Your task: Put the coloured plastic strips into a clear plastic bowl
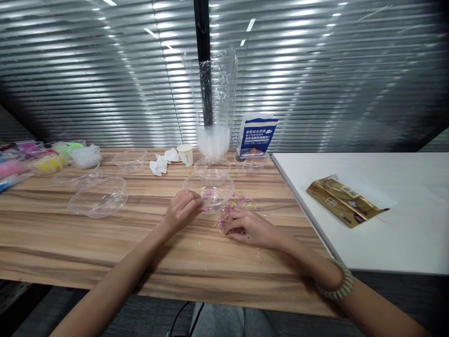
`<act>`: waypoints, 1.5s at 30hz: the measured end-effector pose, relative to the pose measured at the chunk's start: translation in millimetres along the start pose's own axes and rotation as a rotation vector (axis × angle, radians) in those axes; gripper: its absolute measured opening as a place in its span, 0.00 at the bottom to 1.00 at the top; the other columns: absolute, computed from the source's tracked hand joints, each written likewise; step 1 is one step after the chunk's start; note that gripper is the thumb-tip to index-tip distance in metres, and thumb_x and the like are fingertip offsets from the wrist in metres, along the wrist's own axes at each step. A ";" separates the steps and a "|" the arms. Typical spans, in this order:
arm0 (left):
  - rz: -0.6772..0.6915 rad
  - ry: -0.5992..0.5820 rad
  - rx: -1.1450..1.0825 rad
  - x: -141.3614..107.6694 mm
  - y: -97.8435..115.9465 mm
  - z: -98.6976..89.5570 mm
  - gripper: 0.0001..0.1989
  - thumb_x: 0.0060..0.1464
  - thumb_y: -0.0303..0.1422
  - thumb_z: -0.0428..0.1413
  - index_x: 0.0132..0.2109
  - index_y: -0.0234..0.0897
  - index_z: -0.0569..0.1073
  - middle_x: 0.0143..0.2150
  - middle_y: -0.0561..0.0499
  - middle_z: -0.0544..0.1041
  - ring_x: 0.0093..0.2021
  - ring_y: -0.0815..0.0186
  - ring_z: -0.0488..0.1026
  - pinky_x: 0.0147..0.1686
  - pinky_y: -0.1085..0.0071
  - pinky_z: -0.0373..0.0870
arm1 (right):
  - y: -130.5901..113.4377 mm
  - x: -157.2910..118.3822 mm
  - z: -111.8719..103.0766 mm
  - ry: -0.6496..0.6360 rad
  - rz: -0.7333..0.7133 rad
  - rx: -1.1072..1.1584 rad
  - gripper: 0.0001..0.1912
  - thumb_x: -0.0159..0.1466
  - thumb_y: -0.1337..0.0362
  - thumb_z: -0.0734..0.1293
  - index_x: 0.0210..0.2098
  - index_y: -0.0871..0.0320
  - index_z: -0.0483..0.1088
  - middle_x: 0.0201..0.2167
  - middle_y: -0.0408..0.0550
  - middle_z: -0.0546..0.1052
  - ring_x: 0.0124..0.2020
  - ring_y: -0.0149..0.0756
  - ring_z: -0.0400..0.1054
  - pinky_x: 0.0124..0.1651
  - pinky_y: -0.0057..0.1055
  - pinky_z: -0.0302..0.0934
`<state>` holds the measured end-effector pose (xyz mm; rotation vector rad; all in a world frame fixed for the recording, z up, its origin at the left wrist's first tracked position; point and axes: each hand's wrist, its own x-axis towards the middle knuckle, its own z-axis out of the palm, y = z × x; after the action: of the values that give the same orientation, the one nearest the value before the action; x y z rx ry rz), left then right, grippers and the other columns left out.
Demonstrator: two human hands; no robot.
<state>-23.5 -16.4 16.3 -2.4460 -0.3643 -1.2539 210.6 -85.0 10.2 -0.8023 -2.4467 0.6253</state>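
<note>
A clear plastic bowl (224, 195) stands on the wooden table in front of me, with a few pink bits inside. My left hand (184, 208) is closed at its left side, fingertips pressed together against the wall. To the right of the bowl lies a loose pile of thin, short pink and yellow bits (242, 201), like tube beads. Over the near part of this pile, my right hand (249, 228) has its fingers curled and pinched among the bits. Its fingertips partly cover what they grip. Several stray bits (258, 254) lie nearer the table's front edge.
Behind the bowl are another clear bowl, a bagged bowl stack (213, 140), a paper cup (185, 155), crumpled tissue (159, 164) and a blue-white packet (257, 135). More clear bowls (98, 199) and coloured bags (49, 163) are left. A gold wrapper (345, 201) lies on the white table.
</note>
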 end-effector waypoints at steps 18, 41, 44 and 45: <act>-0.010 -0.008 -0.001 -3.2 -1.0 1.2 0.03 0.59 0.30 0.54 0.36 0.36 0.67 0.28 0.51 0.72 0.30 0.66 0.69 0.31 0.71 0.65 | 3.9 0.5 4.4 -0.008 -0.008 -0.015 0.08 0.65 0.70 0.63 0.33 0.59 0.73 0.39 0.48 0.76 0.42 0.35 0.69 0.46 0.32 0.62; -0.002 -0.020 -0.018 -2.2 -1.3 1.3 0.04 0.60 0.30 0.53 0.36 0.36 0.67 0.27 0.51 0.71 0.28 0.67 0.67 0.29 0.71 0.63 | 5.3 -2.1 6.6 0.027 -0.017 -0.005 0.08 0.66 0.70 0.62 0.37 0.59 0.74 0.41 0.50 0.75 0.43 0.35 0.70 0.46 0.32 0.63; 0.002 -0.019 -0.021 -1.5 -1.4 1.3 0.04 0.60 0.30 0.53 0.36 0.36 0.67 0.27 0.50 0.71 0.28 0.66 0.68 0.29 0.71 0.63 | 4.9 -2.3 6.0 0.030 -0.018 -0.008 0.08 0.66 0.70 0.62 0.38 0.59 0.74 0.41 0.50 0.75 0.43 0.35 0.70 0.46 0.32 0.63; 0.003 -0.020 -0.025 -1.5 -1.6 1.4 0.04 0.60 0.30 0.53 0.36 0.35 0.67 0.27 0.50 0.71 0.28 0.66 0.68 0.29 0.71 0.63 | 4.7 -2.3 5.7 0.030 -0.018 -0.009 0.08 0.66 0.70 0.62 0.38 0.59 0.74 0.41 0.50 0.75 0.43 0.36 0.70 0.46 0.32 0.63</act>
<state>-24.0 -14.4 14.6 -2.4804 -0.3528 -1.2410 210.9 -84.5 2.5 -0.7872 -2.4287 0.5919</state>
